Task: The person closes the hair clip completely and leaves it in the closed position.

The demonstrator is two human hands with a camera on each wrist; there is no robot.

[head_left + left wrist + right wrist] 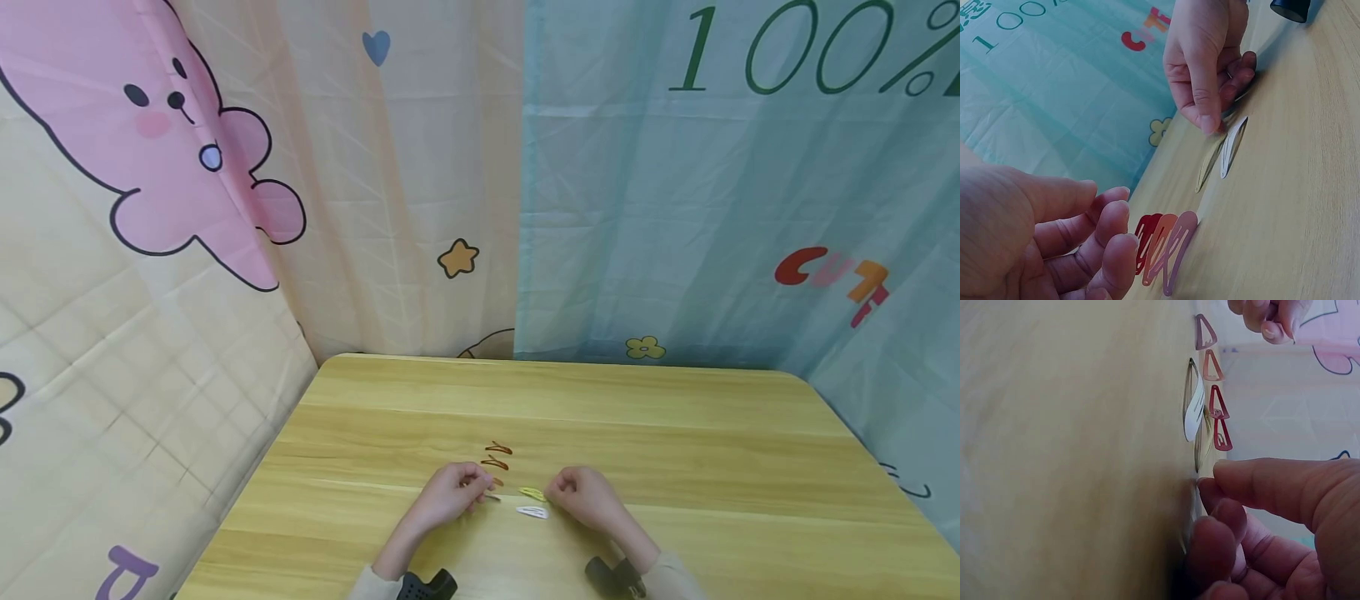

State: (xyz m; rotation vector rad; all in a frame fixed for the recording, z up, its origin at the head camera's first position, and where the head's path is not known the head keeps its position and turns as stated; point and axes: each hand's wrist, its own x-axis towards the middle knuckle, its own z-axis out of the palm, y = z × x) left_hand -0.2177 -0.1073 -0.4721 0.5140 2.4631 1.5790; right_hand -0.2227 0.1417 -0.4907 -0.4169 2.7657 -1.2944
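My left hand (448, 492) hovers at the left row of snap hair clips, its fingers loosely bent with nothing between them in the left wrist view. That row holds two red clips (1222, 434), an orange clip (1168, 219) and a mauve clip (1191, 220). To its right lie a yellow hair clip (532, 493) and, nearer me, a white hair clip (532, 512). My right hand (588, 497) is low over the table, thumb and forefinger tips together right at the yellow clip's end. Whether they grip it I cannot tell; the other fingers curl beneath.
The clips lie on a wood-grain table (675, 433). Printed curtains (637, 167) hang behind its far edge and along both sides. A dark strapped device (427, 585) sits on my left wrist, and another (611, 575) on my right.
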